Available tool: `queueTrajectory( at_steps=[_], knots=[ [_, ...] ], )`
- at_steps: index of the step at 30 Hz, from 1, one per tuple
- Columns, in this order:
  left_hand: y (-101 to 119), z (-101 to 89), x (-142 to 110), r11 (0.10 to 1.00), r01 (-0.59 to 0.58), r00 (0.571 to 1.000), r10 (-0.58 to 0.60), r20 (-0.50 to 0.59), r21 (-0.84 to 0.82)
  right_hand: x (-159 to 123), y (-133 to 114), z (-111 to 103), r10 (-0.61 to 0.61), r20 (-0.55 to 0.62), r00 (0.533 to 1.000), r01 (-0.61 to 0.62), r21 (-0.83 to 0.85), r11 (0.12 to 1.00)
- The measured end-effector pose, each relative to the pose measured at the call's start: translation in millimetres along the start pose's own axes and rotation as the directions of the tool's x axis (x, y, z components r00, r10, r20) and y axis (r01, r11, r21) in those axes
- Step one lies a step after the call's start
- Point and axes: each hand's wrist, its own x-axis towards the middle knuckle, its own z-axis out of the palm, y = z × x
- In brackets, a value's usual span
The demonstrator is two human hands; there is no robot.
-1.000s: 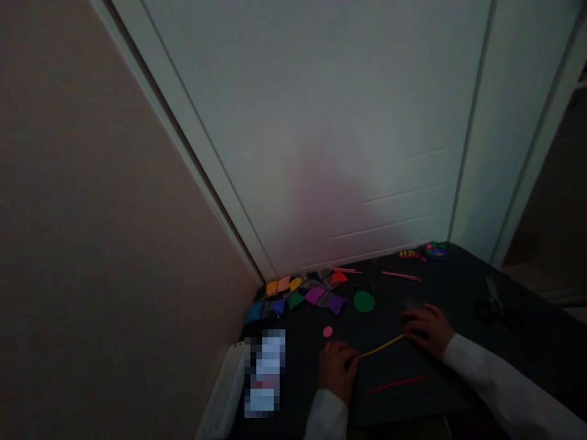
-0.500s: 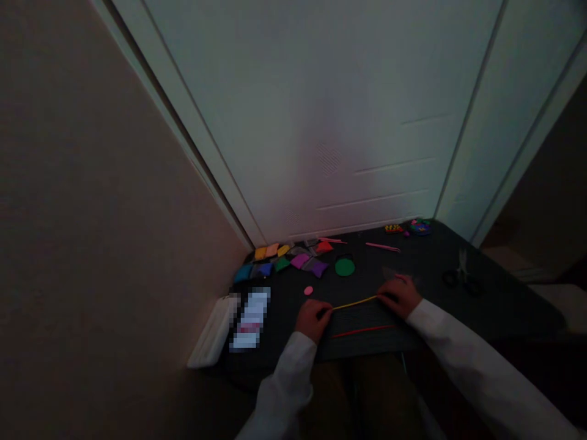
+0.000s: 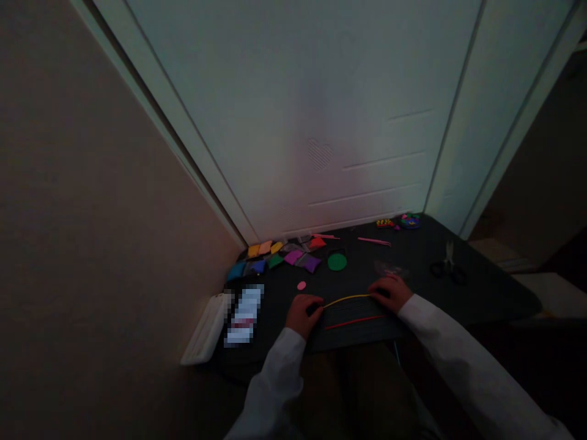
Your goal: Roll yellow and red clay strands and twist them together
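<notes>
My left hand [image 3: 303, 315] pinches one end of a thin yellow clay strand [image 3: 347, 298] between thumb and fingers. The other end is held by my right hand [image 3: 391, 293], also closed in a pinch. Between the hands the strand bows slightly upward, low over the dark table [image 3: 293, 347]. A red strand [image 3: 353, 322] of similar thickness lies straight on the table, nearer to me. Beyond my left hand lies a small pink disc [image 3: 301, 285], and farther back a larger green disc [image 3: 337, 262]. Clear crumpled plastic [image 3: 389, 269] sits just behind my right hand.
Packets of coloured clay [image 3: 293, 256] spread along the back left. Scissors [image 3: 449, 266] lie on the right; a pink tool [image 3: 373, 242] and small colourful pieces [image 3: 410, 221] are at the back. A blurred-out bright panel [image 3: 245, 315] and a white case [image 3: 207, 330] stand left.
The yellow strand was straight and now bows upward in the middle. Both hands still pinch its ends. The whole view has shifted a little, so everything appears farther left.
</notes>
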Motion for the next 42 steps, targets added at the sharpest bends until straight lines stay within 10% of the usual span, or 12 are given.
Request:
queueTrajectory(
  at_steps=[42],
  knots=[
    [7,8.2,3,0.999,-0.045,0.998,0.044,0.052,0.014,-5,-8,-7,-0.053,0.043,0.998,0.057,-0.119,0.991]
  ],
)
